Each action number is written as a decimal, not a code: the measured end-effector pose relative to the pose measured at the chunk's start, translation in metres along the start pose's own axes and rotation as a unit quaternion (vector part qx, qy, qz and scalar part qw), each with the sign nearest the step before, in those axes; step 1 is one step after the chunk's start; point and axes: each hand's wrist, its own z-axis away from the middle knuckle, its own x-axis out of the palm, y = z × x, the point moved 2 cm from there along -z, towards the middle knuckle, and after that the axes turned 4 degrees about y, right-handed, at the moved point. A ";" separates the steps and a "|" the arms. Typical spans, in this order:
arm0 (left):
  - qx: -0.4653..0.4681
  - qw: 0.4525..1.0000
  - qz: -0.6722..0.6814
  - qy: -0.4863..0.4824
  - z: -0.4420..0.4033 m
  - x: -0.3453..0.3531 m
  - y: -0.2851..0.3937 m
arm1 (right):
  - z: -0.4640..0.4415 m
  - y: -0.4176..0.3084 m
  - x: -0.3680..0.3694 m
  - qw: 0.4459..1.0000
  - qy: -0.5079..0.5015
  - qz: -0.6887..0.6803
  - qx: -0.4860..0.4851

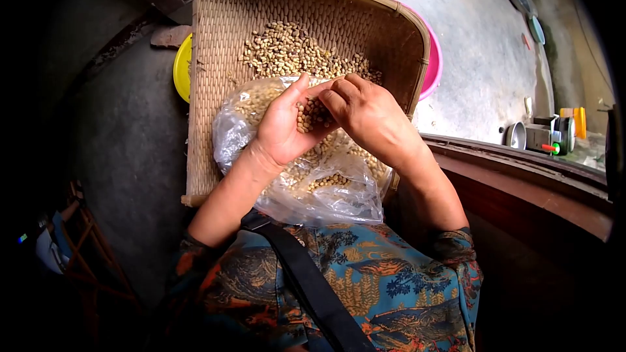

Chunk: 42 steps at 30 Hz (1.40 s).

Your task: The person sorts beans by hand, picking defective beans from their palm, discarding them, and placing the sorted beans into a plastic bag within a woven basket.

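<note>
My left hand (285, 125) is cupped, palm up, round a small heap of beans (312, 115). Over that heap, my right hand (365, 114) bends its fingers down, thumb and fingertips close together at the beans; whether a bean is between them is too small to tell. Below both hands lies a clear plastic bag (326, 189) with many pale beans inside. The bag rests on the near part of a woven bamboo tray (212, 45). Farther up on the tray is a loose pile of tan and dark beans (287, 49).
A yellow basin (183, 70) shows left of the tray, a pink basin (433, 58) right of it. At the right runs a wooden sill (521, 182); beyond it are a metal bowl (516, 135) and other items. A wooden rack stands at the lower left.
</note>
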 end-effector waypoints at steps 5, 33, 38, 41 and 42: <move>-0.017 0.990 0.051 -0.134 -0.009 -0.020 0.002 | -0.003 -0.002 0.004 0.999 0.018 -0.012 0.032; 0.087 0.987 0.031 -0.128 -0.006 0.010 0.005 | 0.018 -0.026 0.008 0.917 0.194 -0.239 0.252; 0.103 0.987 0.022 -0.123 -0.006 0.010 0.005 | 0.013 -0.024 0.014 0.939 0.198 -0.151 0.235; 0.099 0.990 0.012 -0.094 -0.007 0.006 0.003 | 0.013 -0.021 0.013 0.956 0.174 -0.107 0.208; 0.096 0.990 0.018 -0.100 -0.007 0.006 0.002 | 0.013 -0.022 0.012 0.960 0.165 -0.106 0.198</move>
